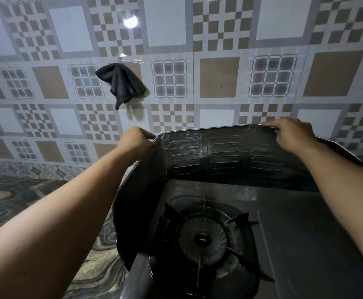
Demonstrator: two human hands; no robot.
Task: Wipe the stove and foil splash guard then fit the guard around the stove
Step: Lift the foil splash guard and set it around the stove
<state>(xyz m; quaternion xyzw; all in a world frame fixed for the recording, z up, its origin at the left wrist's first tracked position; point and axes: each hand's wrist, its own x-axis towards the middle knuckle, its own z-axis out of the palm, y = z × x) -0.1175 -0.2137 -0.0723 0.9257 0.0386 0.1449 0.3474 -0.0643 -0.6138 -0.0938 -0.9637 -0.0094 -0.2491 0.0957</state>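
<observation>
The dark stove (295, 244) fills the lower right, its round burner (203, 239) under black pan supports. The foil splash guard (219, 156) stands upright along the stove's back edge and folds forward down its left side. My left hand (136, 141) pinches the guard's top edge at the back left fold. Near the back right fold, my right hand (290, 133) grips the same top edge. The guard's right wing is mostly hidden behind my right forearm.
A dark grey cloth (122, 83) hangs from a clear hook on the patterned tile wall (219, 78) above and left of the stove. A marbled countertop (36, 190) runs to the left of the stove.
</observation>
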